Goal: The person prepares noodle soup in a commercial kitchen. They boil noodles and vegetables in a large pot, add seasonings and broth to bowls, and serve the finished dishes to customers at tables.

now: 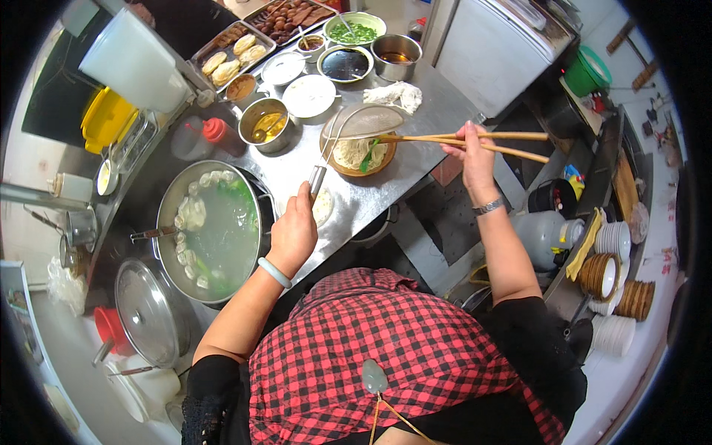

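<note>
My left hand (296,227) grips the handle of a wire mesh strainer (370,121), tilted over a brown-rimmed bowl (364,172). Pale noodles (356,156) and a green leaf vegetable (367,158) lie in that bowl. In my right hand (475,161) is a pair of long wooden cooking chopsticks (428,138); their tips reach beneath the strainer's edge and are partly hidden. Under my left wrist's far side, a small white dish (322,207) is half covered by the hand. To the left stands a large pot (222,245) of cloudy water with greens and pale pieces around its wall.
Beyond the bowl are a steel pot of yellow liquid (270,127), a bowl of dark sauce (345,63), chopped green herbs (351,32) and a crumpled white cloth (394,96). A red squeeze bottle (219,135) stands behind the large pot. Stacked plates (612,239) are at right.
</note>
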### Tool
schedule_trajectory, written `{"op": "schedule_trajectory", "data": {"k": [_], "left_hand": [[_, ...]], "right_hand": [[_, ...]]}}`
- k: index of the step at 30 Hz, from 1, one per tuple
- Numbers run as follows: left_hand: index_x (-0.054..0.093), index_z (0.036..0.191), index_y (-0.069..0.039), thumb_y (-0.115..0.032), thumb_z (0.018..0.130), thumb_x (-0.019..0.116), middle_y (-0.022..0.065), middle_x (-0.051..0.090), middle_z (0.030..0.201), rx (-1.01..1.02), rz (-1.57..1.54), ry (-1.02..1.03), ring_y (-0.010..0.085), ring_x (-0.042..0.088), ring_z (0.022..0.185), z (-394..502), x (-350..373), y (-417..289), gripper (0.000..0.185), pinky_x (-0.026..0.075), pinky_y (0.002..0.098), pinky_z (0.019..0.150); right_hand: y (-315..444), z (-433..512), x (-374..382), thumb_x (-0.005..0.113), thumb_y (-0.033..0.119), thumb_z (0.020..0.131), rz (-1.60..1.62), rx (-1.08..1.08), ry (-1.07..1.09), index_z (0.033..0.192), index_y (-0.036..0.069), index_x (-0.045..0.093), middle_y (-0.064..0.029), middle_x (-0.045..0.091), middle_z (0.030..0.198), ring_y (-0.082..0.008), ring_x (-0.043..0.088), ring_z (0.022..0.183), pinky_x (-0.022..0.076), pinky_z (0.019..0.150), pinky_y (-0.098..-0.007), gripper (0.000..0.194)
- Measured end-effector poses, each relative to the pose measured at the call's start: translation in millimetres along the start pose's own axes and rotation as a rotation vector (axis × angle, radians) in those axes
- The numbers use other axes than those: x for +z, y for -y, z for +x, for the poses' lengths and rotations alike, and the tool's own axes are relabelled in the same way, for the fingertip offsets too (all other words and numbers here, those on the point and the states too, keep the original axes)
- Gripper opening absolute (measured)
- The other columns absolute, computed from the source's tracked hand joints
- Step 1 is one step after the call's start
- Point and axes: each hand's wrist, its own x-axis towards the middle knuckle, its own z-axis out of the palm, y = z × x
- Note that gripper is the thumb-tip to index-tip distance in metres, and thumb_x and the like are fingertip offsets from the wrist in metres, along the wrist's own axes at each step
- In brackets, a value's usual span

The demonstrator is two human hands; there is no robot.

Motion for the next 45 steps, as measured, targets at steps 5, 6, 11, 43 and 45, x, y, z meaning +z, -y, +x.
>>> {"op": "schedule_trajectory", "data": {"k": [5,6,11,43,45], "left_hand": [[0.037,0.127,-0.002,-0.008,0.087,0.052,0.0186,0.060,0.080,0.065,-0.334,-0.195,0.0338,0.061,0.067,-18,-23,8,0.043,0.051,0.0403,0.057],[0.039,0.124,-0.002,-0.010,0.088,0.052,0.0126,0.056,0.073,-0.157,-0.741,-0.044,0.0256,0.057,0.058,-27,-34,13,0.039,0.047,0.0354,0.049],[0.042,0.117,-0.001,-0.015,0.090,0.056,-0.0020,0.043,0.065,-0.364,-1.583,0.099,0.0062,0.041,0.044,-88,-95,38,0.034,0.037,0.0217,0.037],[0.037,0.129,0.000,-0.018,0.095,0.034,0.0010,0.042,0.070,-0.658,-1.568,-1.258,0.0052,0.037,0.042,-426,-156,241,0.039,0.034,0.0182,0.032],[0.038,0.128,-0.002,-0.018,0.094,0.037,0.0024,0.045,0.073,-0.611,-1.554,-1.235,0.0061,0.039,0.042,-418,-160,237,0.038,0.035,0.0191,0.033]], "right_hand": [[91,4,38,0.053,0.017,0.093,-0.365,-0.346,0.136,0.096,0.000,0.057,-0.0088,0.061,0.078,-0.0142,0.062,0.062,0.0546,0.052,-0.0242,0.017],[107,-4,50,0.050,0.018,0.094,-0.366,-0.390,0.129,0.097,0.000,0.057,-0.0105,0.062,0.079,-0.0145,0.061,0.061,0.0537,0.051,-0.0250,0.019],[118,-81,147,0.036,0.028,0.099,-0.101,-0.835,0.305,0.086,0.004,0.052,-0.0176,0.058,0.086,-0.0217,0.059,0.061,0.0504,0.051,-0.0287,0.032],[-153,-181,433,0.048,0.014,0.083,-1.857,-0.851,1.532,0.093,-0.001,0.052,-0.0158,0.064,0.069,-0.0321,0.065,0.064,0.0506,0.055,-0.0447,0.019],[-134,-193,365,0.051,0.009,0.079,-1.645,-0.931,1.351,0.096,-0.001,0.047,-0.0204,0.063,0.075,-0.0338,0.064,0.066,0.0503,0.056,-0.0459,0.020]]}}
